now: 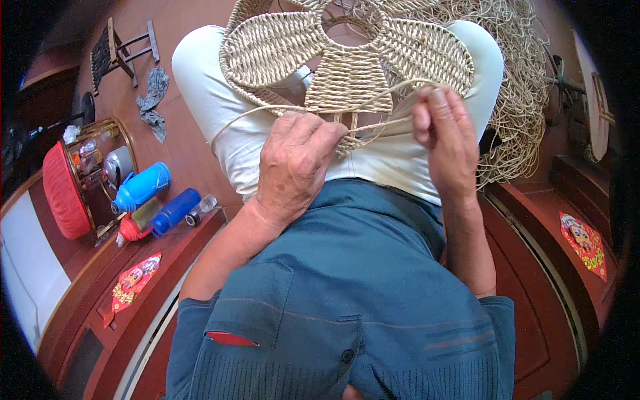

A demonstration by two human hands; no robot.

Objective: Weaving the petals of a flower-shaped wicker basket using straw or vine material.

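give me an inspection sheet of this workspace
surface: person's lap in pale trousers, over a red-brown floor
job's things: flat woven straw piece with petal-shaped panels; loose straw strand
clutter: two blue bottles, red woven basket, grey rag, small wooden stool
hands: left hand pinches the weave's lower edge; right hand pinches the strand
cables: nothing seen
surroundings: heap of loose straw on the right

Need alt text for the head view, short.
Seen from above, a seated person's left hand and right hand work pale strands at the lower edge of a woven wicker piece with petal-like lobes, resting on their lap. A heap of loose wicker lies to the right; blue bottles and a red basket sit at left.
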